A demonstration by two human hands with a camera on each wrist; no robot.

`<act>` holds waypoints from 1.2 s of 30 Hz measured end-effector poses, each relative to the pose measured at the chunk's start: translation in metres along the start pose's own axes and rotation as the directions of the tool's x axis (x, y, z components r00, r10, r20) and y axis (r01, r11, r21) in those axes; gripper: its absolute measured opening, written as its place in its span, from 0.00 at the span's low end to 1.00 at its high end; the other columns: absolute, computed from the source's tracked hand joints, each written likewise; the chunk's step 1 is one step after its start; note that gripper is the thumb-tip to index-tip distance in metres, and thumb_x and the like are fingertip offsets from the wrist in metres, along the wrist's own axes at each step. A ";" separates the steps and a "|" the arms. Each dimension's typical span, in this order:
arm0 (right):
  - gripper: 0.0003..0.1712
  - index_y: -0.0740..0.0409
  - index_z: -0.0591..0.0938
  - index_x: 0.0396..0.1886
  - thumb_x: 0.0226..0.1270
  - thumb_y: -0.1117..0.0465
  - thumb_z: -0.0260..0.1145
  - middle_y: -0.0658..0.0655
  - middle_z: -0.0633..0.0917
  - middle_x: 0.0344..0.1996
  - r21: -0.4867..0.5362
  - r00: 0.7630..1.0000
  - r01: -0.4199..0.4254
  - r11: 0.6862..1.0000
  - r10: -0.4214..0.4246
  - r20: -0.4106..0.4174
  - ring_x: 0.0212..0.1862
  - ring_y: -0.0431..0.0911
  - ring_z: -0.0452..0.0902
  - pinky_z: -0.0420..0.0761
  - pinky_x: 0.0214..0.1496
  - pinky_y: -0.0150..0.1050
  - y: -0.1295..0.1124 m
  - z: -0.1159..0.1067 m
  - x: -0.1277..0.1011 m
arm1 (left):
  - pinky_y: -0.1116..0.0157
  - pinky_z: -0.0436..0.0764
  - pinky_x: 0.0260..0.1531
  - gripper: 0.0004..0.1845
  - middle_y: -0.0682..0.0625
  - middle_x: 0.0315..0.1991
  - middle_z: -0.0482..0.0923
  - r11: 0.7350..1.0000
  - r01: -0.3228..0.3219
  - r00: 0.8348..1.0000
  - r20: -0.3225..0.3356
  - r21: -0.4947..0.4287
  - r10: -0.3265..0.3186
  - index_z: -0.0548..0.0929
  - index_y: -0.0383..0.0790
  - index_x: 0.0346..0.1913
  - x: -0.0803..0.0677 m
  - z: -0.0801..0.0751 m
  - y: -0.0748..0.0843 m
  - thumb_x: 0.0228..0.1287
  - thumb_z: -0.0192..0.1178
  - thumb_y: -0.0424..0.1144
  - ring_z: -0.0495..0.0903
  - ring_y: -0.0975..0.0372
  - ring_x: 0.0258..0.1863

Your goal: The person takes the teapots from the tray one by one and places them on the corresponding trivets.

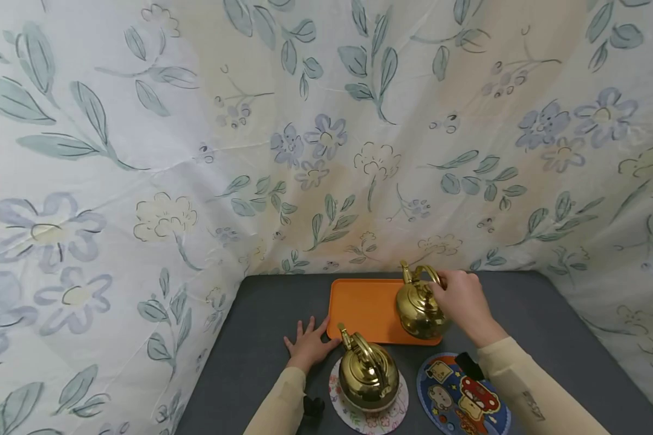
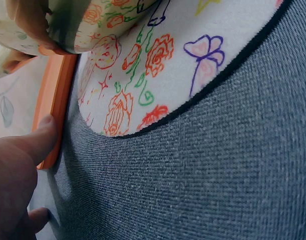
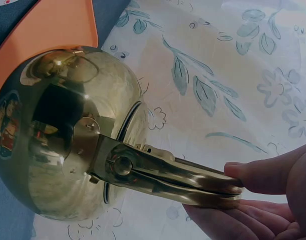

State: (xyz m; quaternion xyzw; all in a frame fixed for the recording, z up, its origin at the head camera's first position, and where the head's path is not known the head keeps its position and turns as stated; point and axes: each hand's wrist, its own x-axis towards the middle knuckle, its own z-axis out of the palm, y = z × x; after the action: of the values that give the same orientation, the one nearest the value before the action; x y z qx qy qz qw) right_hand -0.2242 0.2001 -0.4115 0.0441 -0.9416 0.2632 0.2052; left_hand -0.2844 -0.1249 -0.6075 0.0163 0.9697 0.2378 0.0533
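Note:
My right hand (image 1: 462, 302) grips the handle of a shiny brass kettle (image 1: 421, 314) at the right end of an orange tray (image 1: 361, 308). In the right wrist view, thumb and fingers pinch the end of the curved handle (image 3: 163, 175), with the round kettle body (image 3: 67, 135) beyond. My left hand (image 1: 309, 347) rests with spread fingers at the tray's near left corner, its thumb (image 2: 40, 137) against the tray's edge in the left wrist view. A second brass kettle (image 1: 369, 377) stands on a round white flowered mat (image 1: 394, 417), just right of the left hand.
A round blue mat with cartoon figures (image 1: 441, 396) lies at the front right, beneath the right forearm. Everything stands on a dark grey table (image 1: 250, 338). A flowered cloth (image 1: 326, 181) hangs behind the table and down both sides.

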 end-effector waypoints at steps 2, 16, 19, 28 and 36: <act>0.09 0.68 0.88 0.38 0.68 0.64 0.66 0.56 0.84 0.19 -0.001 1.000 0.002 1.000 -0.002 -0.006 0.14 0.43 0.67 0.66 0.18 0.38 0.000 -0.002 -0.003 | 0.22 0.41 0.64 0.41 0.42 0.79 0.56 1.000 -0.002 1.000 0.001 0.000 0.002 0.65 0.64 0.77 0.000 0.000 -0.001 0.63 0.59 0.71 0.45 0.37 0.80; 0.15 0.72 0.86 0.48 0.67 0.65 0.66 0.67 0.88 0.30 -0.019 0.999 0.011 1.000 -0.011 -0.035 0.15 0.43 0.68 0.67 0.19 0.38 0.008 -0.015 -0.017 | 0.21 0.41 0.64 0.41 0.41 0.80 0.56 1.000 -0.019 1.000 -0.005 -0.005 0.019 0.65 0.64 0.77 -0.002 0.001 -0.004 0.62 0.58 0.71 0.45 0.37 0.79; 0.16 0.73 0.86 0.49 0.67 0.65 0.66 0.67 0.88 0.31 -0.018 0.999 0.006 1.000 -0.007 -0.037 0.15 0.42 0.68 0.66 0.18 0.37 0.008 -0.018 -0.020 | 0.22 0.41 0.64 0.41 0.41 0.80 0.56 1.000 -0.018 1.000 -0.008 -0.005 0.018 0.65 0.64 0.77 -0.002 0.002 -0.004 0.62 0.59 0.71 0.45 0.37 0.79; 0.18 0.76 0.84 0.50 0.67 0.65 0.66 0.67 0.88 0.30 -0.026 0.999 0.026 0.999 -0.027 -0.028 0.14 0.42 0.67 0.65 0.17 0.36 0.012 -0.027 -0.027 | 0.22 0.41 0.64 0.41 0.41 0.79 0.56 1.000 -0.007 1.000 -0.008 -0.006 0.007 0.66 0.63 0.77 -0.001 0.002 0.001 0.62 0.59 0.70 0.45 0.37 0.79; 0.17 0.76 0.85 0.48 0.67 0.65 0.67 0.55 0.84 0.18 -0.022 0.999 0.040 0.999 -0.041 -0.024 0.12 0.41 0.65 0.62 0.15 0.34 0.017 -0.027 -0.031 | 0.22 0.41 0.64 0.41 0.41 0.80 0.55 1.000 0.008 1.000 -0.005 -0.006 -0.008 0.65 0.63 0.77 -0.001 0.002 0.003 0.63 0.60 0.69 0.45 0.37 0.80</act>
State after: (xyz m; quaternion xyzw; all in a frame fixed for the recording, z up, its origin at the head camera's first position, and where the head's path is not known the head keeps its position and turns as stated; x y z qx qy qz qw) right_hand -0.1890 0.2282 -0.4114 0.0578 -0.9407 0.2496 0.2225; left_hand -0.2833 -0.1210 -0.6077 0.0117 0.9691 0.2408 0.0519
